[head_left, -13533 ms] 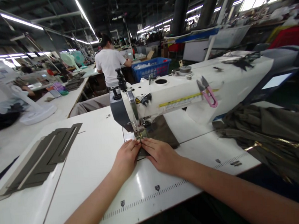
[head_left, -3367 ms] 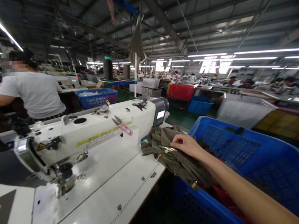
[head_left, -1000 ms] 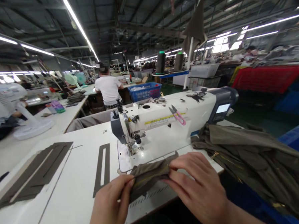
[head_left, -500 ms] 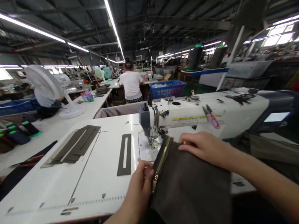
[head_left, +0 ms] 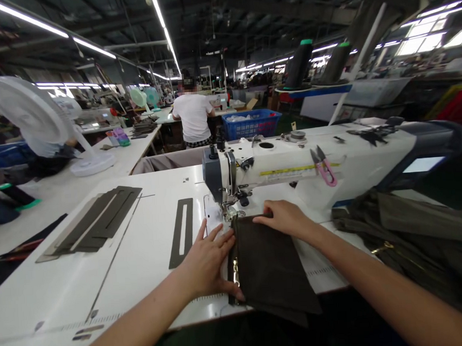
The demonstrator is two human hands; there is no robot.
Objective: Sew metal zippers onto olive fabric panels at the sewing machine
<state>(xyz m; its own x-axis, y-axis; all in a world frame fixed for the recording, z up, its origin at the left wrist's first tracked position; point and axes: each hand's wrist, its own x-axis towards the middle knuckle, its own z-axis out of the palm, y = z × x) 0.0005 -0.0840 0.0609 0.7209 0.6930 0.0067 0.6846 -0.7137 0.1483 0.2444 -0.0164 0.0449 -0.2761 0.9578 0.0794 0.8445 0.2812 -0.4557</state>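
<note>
A dark olive fabric piece (head_left: 277, 268) with a brass zipper (head_left: 236, 271) along its left side lies at the front of the sewing machine (head_left: 285, 165). Its top left corner is by the presser foot. My left hand (head_left: 210, 256) rests on the fabric's left edge with fingers spread, the thumb near the zipper pull. My right hand (head_left: 282, 217) grips the fabric's top edge, fingers closed on it. To the left, a slotted strip (head_left: 176, 243) lies flat on the white table (head_left: 143, 281).
A stack of dark slotted pieces (head_left: 101, 218) lies on the left. Pink scissors (head_left: 326, 168) rest against the machine arm. More olive fabric (head_left: 420, 235) is heaped at right. A white fan (head_left: 30, 116), a blue basket (head_left: 251, 124) and a person in white (head_left: 193, 118) are beyond.
The fabric has been laid down flatter, with its top edge at the presser foot. My left hand has opened and spread over its left edge. The view has shifted right.
</note>
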